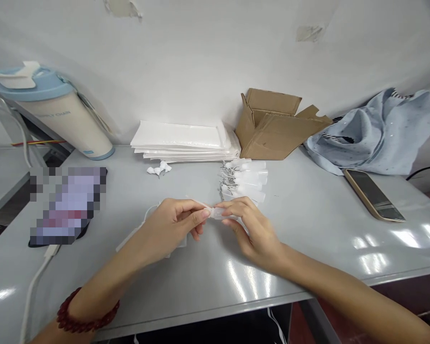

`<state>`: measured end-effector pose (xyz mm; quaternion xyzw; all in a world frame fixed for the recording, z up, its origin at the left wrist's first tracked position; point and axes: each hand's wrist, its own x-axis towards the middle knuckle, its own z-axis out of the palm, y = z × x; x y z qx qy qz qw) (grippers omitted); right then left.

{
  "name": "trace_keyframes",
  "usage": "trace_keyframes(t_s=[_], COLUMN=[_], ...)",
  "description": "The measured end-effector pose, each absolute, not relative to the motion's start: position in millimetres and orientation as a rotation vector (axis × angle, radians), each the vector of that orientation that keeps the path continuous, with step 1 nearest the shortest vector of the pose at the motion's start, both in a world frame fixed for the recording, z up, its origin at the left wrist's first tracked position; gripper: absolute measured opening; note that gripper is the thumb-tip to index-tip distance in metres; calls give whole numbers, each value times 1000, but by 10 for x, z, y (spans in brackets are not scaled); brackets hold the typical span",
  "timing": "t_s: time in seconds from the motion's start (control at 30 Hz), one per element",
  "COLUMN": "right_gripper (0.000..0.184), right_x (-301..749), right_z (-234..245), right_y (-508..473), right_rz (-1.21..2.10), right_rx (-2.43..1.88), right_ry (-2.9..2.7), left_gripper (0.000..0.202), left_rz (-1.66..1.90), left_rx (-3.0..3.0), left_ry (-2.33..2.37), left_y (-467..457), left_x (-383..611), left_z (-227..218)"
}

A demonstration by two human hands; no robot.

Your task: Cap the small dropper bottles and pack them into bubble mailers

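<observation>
A stack of white padded envelopes [179, 136] lies at the back of the grey table [308, 205], its right end beside an open cardboard box [283, 136]. Nearer the front edge, the left hand [181, 220] and the right hand [252, 229] meet near a cluster of translucent plastic tubes [249, 177]. Between the hands is a small translucent piece [218, 213], its left end pinched by the left thumb and forefinger, its right end by the right fingertips.

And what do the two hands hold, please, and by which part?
A small translucent piece: the left hand pinches its left end, the right hand its right end.
</observation>
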<state>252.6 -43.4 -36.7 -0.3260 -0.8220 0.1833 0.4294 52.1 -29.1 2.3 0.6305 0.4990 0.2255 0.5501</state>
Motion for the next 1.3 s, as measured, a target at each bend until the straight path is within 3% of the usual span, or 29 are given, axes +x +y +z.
trace_keyframes(t_s=[0.23, 0.37, 0.5, 0.77, 0.97, 1.17, 1.3], right_gripper=[29, 18, 12, 20, 19, 15, 15], right_x=[2531, 2551, 2559, 2539, 2541, 2560, 2557], right_z=[-401, -386, -368, -377, -384, -374, -358], right_y=[-443, -471, -490, -505, -498, -481, -496], right_rz=[430, 640, 743, 608, 600, 716, 717], right_rx=[-793, -969, -1023, -898, -898, -987, -990], right_ry=[-2044, -1954, -1904, -1946, -1957, -1920, -1918], left_gripper=[21, 18, 24, 32, 15, 11, 26], left_rz=[617, 761, 765, 582, 698, 833, 724], left_rx=[1581, 1705, 1642, 1481, 1631, 1836, 1609], left_ry=[1190, 1246, 1261, 1239, 1267, 1297, 1333], left_y=[-335, -358, -350, -314, -369, -393, -378], left_x=[584, 611, 599, 578, 607, 642, 618], left_z=[13, 7, 24, 83, 67, 54, 84])
